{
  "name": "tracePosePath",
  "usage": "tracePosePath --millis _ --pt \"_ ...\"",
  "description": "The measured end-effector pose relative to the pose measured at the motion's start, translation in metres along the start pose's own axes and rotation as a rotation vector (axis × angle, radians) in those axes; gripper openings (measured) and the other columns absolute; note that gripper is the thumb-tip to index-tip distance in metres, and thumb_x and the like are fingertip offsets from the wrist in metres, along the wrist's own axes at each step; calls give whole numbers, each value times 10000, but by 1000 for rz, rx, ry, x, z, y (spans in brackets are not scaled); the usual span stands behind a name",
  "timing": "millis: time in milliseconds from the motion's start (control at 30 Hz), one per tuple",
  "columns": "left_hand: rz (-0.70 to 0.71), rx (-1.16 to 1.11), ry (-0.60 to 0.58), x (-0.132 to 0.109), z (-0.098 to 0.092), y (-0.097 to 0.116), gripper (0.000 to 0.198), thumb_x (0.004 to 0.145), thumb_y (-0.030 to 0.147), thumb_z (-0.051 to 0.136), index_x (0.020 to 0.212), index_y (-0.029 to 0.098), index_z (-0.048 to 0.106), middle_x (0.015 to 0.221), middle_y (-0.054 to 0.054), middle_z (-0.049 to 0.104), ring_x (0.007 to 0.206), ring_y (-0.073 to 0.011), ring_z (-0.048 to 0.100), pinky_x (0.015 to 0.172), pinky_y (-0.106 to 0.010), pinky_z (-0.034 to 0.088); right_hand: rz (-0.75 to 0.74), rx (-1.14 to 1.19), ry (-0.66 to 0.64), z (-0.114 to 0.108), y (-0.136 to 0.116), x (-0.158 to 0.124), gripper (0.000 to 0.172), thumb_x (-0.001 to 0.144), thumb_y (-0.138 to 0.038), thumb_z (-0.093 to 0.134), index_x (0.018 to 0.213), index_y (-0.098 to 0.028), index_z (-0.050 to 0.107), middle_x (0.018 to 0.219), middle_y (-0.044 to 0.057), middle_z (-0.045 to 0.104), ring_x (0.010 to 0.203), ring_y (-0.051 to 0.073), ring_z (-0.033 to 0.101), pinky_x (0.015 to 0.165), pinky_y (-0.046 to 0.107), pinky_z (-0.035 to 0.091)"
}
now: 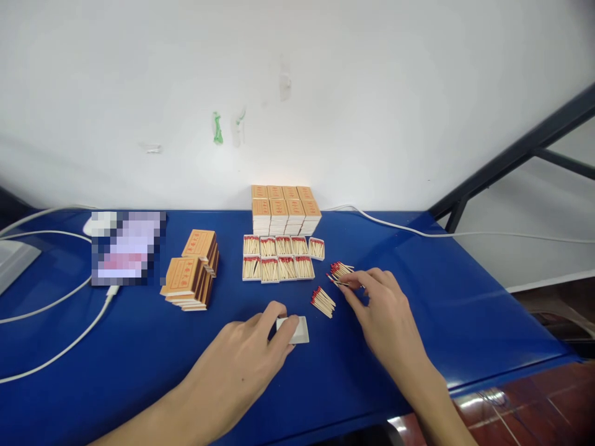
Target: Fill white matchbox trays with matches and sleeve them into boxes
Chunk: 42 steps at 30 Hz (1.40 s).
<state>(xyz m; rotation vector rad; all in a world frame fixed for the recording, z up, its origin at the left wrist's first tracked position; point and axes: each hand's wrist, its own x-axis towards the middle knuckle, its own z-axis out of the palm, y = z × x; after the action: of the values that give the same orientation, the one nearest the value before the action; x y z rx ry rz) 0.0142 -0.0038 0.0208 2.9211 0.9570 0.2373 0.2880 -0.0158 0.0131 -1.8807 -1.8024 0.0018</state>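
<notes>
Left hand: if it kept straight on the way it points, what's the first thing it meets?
Probably the nearer pile of loose matches, met by the white tray in the left hand. Exact depth is unclear.

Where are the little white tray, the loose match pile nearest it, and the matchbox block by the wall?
White tray (301,329): head view, bare inside floor.
Loose match pile (323,302): head view, middle of the sticks.
Matchbox block (278,208): head view, orange top of a front box.
</notes>
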Motion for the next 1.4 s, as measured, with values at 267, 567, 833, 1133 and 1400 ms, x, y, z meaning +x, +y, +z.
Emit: tracePosePath --millis 267,567,833,1133,1400 --pt "-2 -11 2 0 0 0 377 1073 163 664 1442 190 588 1282 -109 683 817 -261 797 555 -407 668 -26 -26 3 0 -4 -2 202 1125 -328 591 967 -225 664 976 93 694 947 303 601 824 447 494" --pt "-2 -5 17 1 0 0 381 1055 157 685 1425 186 596 1264 -97 687 789 -260 796 536 -421 668 -49 -56 -33 6 -12 11 96 1059 -225 707 970 -213 673 967 71 712 927 291 614 808 423 498" --pt "-7 -7 16 1 1 1 363 1042 154 710 1391 189 618 1267 -101 700 788 -250 797 542 -386 658 -67 -75 -49 7 -11 3 126 1079 -196 651 953 -204 655 961 85 674 924 297 578 797 431 491" --pt "6 -5 42 2 0 0 385 1032 152 718 1400 182 609 1278 -113 698 793 -263 803 524 -394 654 -79 58 -152 -10 -28 -9 171 1120 -230 597 951 -231 623 987 63 682 945 280 570 814 432 494" --pt "1 7 29 0 0 0 364 1049 163 692 1405 192 620 1278 -110 702 802 -248 803 553 -366 656 -58 28 -120 -8 -32 -9 167 1102 -275 642 945 -225 669 950 61 689 940 287 591 811 440 509"
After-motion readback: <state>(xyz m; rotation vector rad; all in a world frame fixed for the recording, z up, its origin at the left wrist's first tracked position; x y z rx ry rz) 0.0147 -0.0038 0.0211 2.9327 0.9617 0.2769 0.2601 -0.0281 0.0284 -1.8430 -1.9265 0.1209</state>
